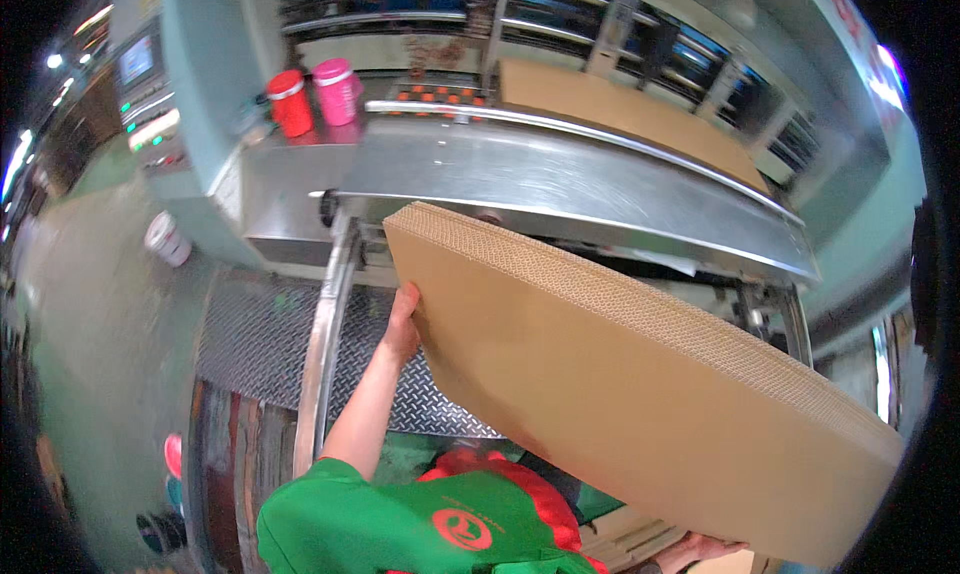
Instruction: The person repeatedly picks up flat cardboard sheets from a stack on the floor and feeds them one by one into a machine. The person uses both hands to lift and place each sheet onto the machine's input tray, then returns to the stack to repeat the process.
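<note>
A thick stack of brown corrugated cardboard sheets point(620, 384) is held up in front of me, tilted, its fluted edge facing the machine. My left hand point(404, 324) grips the stack's left end, thumb on the near face and the other fingers hidden behind it. Low on the right, my right hand point(712, 547) holds the stack's bottom edge, its fingers partly hidden. Just beyond the stack is a shiny metal feed table point(560, 189). More brown cardboard point(630, 119) lies on the machine behind that table's rail.
A red jug point(290, 104) and a pink jug point(336, 92) stand on a metal ledge at far left. Metal frame rails point(330, 344) flank me, with a diamond-plate step point(270, 324) below. A white bucket point(167, 239) sits on the green floor; a control panel point(145, 84) is beyond.
</note>
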Available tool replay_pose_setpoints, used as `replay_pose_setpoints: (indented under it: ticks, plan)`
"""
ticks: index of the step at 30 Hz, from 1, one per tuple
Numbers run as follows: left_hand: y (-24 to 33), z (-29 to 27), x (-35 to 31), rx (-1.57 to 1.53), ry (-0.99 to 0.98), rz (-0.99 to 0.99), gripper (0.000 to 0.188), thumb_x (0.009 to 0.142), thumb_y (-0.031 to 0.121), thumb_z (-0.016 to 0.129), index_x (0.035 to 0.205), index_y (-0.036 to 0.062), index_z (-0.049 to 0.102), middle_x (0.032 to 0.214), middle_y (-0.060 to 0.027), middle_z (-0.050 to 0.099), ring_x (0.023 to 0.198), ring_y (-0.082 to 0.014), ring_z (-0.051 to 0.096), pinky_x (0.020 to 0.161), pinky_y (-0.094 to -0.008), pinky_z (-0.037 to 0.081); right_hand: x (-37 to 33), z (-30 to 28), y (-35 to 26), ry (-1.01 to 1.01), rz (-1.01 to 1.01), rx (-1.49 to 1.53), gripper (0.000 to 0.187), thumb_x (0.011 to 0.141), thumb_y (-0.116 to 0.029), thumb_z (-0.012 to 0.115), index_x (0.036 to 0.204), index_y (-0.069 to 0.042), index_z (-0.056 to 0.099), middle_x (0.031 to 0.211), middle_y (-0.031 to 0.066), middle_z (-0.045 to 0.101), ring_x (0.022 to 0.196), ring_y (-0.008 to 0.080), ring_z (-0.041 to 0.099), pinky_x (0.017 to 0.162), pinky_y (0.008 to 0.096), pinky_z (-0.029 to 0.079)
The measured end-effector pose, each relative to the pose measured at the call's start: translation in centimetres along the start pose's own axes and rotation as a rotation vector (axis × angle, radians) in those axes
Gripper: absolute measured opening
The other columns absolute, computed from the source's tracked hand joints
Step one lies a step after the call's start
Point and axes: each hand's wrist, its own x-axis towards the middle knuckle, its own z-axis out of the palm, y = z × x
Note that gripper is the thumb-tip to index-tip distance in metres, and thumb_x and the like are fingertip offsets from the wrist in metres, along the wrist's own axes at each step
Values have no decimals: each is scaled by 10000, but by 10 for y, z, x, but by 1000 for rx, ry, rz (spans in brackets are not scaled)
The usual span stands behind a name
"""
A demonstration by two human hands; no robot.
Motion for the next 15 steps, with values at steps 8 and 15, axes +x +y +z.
replay_pose_setpoints:
  ticks: [8,15]
  plan:
    - [58,-11,-35,33,368,488,871,1021,740,434,1605,97,366,1578,-104,483,1447,-289,454,1201,-476,372,47,162,199,-260,448,-2,820,991,-716,511,1569,-136,470,1627,116,451,1491,311,409,1226,583,321]
    - [157,83,-17,174,505,701,516,1036,523,586,1284,70,581,1151,-111,650,1049,-267,648,900,-420,563,81,271,356,-325,814,-27,857,980,-748,495,1580,-139,450,1627,110,448,1479,327,410,1218,584,325]
